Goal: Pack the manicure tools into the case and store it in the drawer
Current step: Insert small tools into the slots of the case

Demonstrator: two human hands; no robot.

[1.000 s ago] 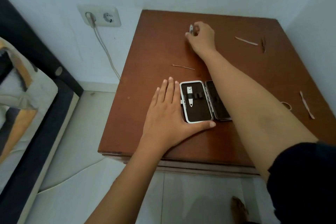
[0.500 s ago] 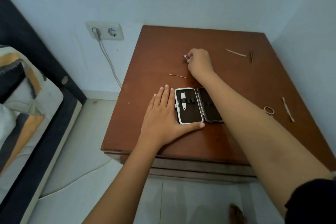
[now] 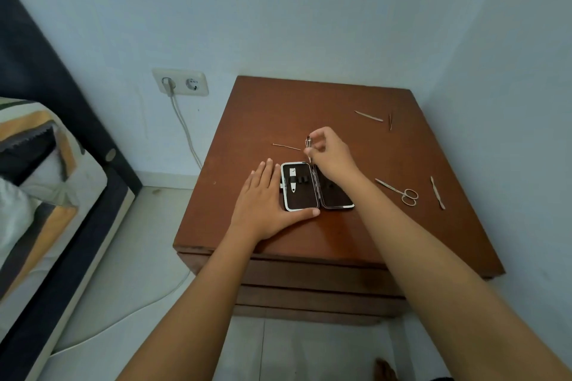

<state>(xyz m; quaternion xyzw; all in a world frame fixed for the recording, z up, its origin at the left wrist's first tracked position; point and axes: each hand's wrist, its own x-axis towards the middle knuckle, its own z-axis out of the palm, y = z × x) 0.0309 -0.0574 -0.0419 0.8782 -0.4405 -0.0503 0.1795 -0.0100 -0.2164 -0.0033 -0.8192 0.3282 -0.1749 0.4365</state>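
An open manicure case (image 3: pixel 299 198) with a white rim and dark lining lies on the brown nightstand (image 3: pixel 402 238). One small tool sits strapped in its left half. My left hand (image 3: pixel 266 204) lies flat against the case's left and front edge, fingers spread, holding nothing. My right hand (image 3: pixel 329 155) hovers over the case's far edge, pinching a small metal nail clipper (image 3: pixel 308 145) that points down. Loose on the top lie a thin pin tool (image 3: pixel 286 147), small scissors (image 3: pixel 399 192), a file (image 3: pixel 368 116), tweezers (image 3: pixel 390 121) and a pusher (image 3: pixel 437 193).
Drawer fronts (image 3: pixel 309 281) show below the nightstand's front edge. A wall socket (image 3: pixel 181 82) with a plugged cable is on the left wall. A bed with a striped pillow (image 3: pixel 34 164) stands at the left. Walls close in behind and to the right.
My right hand has carried the nail clipper from the far middle of the nightstand back toward the case. The left hand has stayed against the case. The camera has pulled back.
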